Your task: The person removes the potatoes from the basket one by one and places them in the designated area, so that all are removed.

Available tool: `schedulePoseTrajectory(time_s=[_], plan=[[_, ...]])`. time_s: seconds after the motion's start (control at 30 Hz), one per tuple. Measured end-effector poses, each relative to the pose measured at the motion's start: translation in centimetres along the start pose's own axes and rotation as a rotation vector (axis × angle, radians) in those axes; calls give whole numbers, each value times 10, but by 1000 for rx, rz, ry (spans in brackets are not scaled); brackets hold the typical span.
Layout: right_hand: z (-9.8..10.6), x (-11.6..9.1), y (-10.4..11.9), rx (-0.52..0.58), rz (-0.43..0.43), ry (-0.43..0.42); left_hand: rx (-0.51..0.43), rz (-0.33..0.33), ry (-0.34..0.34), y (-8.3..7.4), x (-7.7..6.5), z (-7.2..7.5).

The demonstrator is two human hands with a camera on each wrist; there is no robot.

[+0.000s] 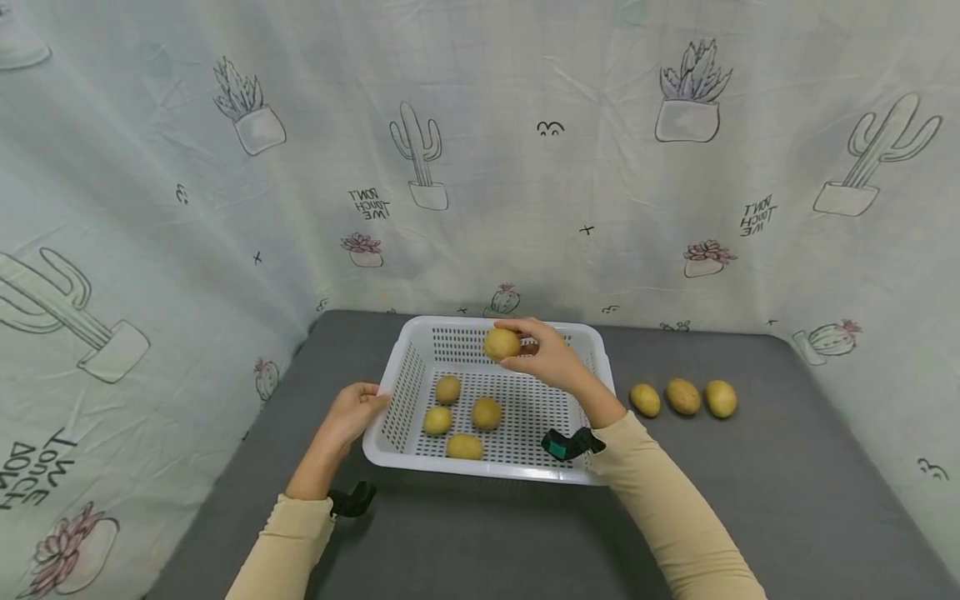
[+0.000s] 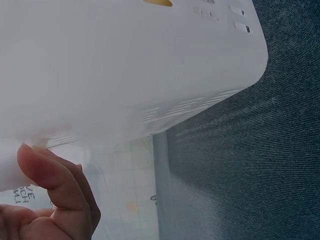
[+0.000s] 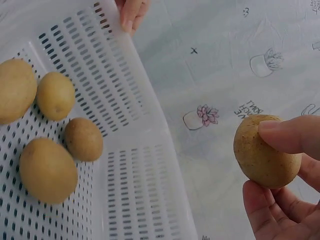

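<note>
Gray table point(image 1: 487, 533), one basket point(image 1: 480, 468), eight potatoes point(image 1: 487, 413), one between fingers point(image 3: 259, 202)

Close view along a white plastic basket point(image 2: 100, 65), which fills the upper left, blurred, with slots along its side and near its rounded corner. A sliver of a yellow shape point(image 2: 159, 2) shows at the top edge. At lower left, the left hand point(image 2: 60, 195) grips the rim with bent fingers. Right: dark, ribbed counter point(image 2: 240, 150). Below: pale sheet point(image 2: 125, 185) with partial lettering point(image 2: 22, 195).
</note>
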State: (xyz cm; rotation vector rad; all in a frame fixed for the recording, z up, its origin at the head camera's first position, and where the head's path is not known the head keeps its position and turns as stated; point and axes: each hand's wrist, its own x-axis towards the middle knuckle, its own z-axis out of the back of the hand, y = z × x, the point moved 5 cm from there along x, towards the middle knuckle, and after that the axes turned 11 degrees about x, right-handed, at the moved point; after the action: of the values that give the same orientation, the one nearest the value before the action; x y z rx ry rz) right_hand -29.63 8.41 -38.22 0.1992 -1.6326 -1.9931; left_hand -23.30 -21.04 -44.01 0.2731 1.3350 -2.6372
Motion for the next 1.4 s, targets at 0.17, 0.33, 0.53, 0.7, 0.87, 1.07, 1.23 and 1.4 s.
schedulePoseTrajectory(time_s=[0.17,0.33,0.53,0.7,0.87,1.07,1.23,1.4], plan=[[11,-12,0,-23,-9,-12,-9,-9,-1,-1,0,1],[22,-24,-3,-33,-16,-23,2,-10,-3,2,-1,2],[40,-36,-4,-39,-34,-84,-8,-18,-2,6,1,1],[57,-47,-2,-27,-39,-130,-13,-19,-3,7,1,0],[75,-61,-2,-22,-51,-174,-16,-26,-3,7,2,-1],[100,-85,0,-64,-53,-282,-22,-23,-7,6,1,-2],[121,-108,-11,-79,-63,-398,-25,-19,-5,3,-1,-1],[135,-129,-25,-87,-66,-490,-26,-18,-7,3,-2,0]])
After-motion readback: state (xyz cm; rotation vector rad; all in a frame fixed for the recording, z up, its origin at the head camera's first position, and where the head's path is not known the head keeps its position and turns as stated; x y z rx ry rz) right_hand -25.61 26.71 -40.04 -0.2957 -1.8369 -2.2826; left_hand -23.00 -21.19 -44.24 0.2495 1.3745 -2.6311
